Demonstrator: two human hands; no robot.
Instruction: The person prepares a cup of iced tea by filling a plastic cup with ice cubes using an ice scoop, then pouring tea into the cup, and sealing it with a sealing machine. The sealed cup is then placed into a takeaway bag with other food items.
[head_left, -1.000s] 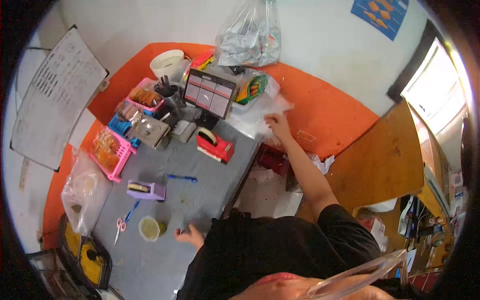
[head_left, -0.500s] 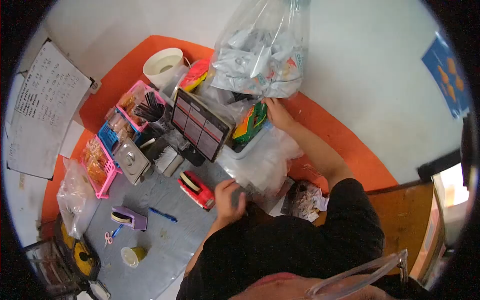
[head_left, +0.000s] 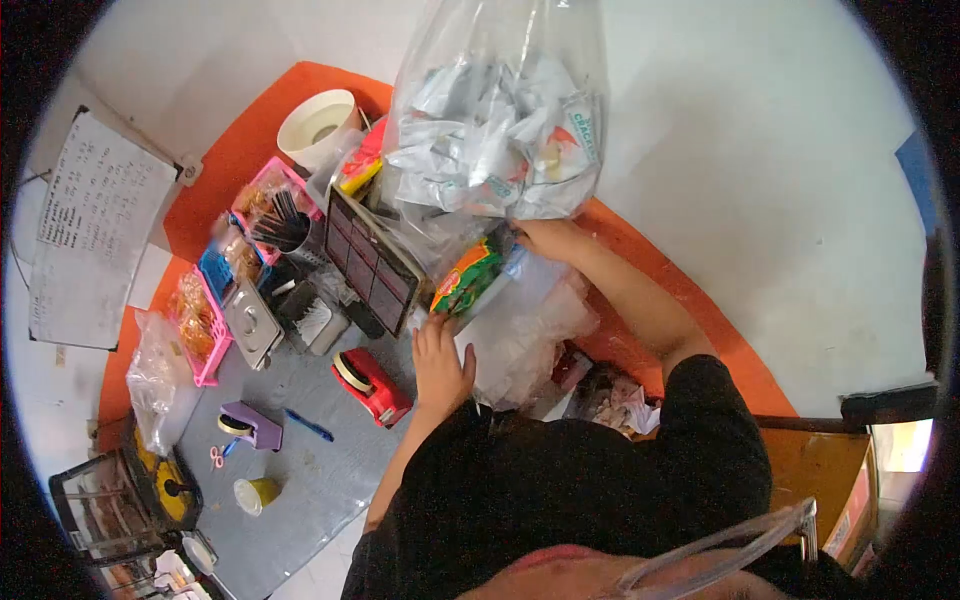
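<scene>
My left hand (head_left: pixel 440 362) has its fingers spread, beside the lower edge of a tablet (head_left: pixel 368 262) and the near end of a green and yellow packet (head_left: pixel 468 277). My right hand (head_left: pixel 550 240) reaches to the packet's far end, just under a big clear bag of white packets (head_left: pixel 500 140); its fingertips are hidden, so its grip does not show. Clear plastic bags (head_left: pixel 525 335) lie between my two hands.
A red tape dispenser (head_left: pixel 372 388), a purple one (head_left: pixel 252 424), a blue pen (head_left: pixel 309 425) and a cup (head_left: pixel 256 495) are on the grey table. Pink baskets (head_left: pixel 213 335), a metal lid (head_left: pixel 253 322) and a white bowl (head_left: pixel 320 130) stand farther left.
My left hand has moved up beside the packet and spread its fingers. The packet sits lower and farther left in view, the tablet is turned more edge-on, and the big bag appears larger.
</scene>
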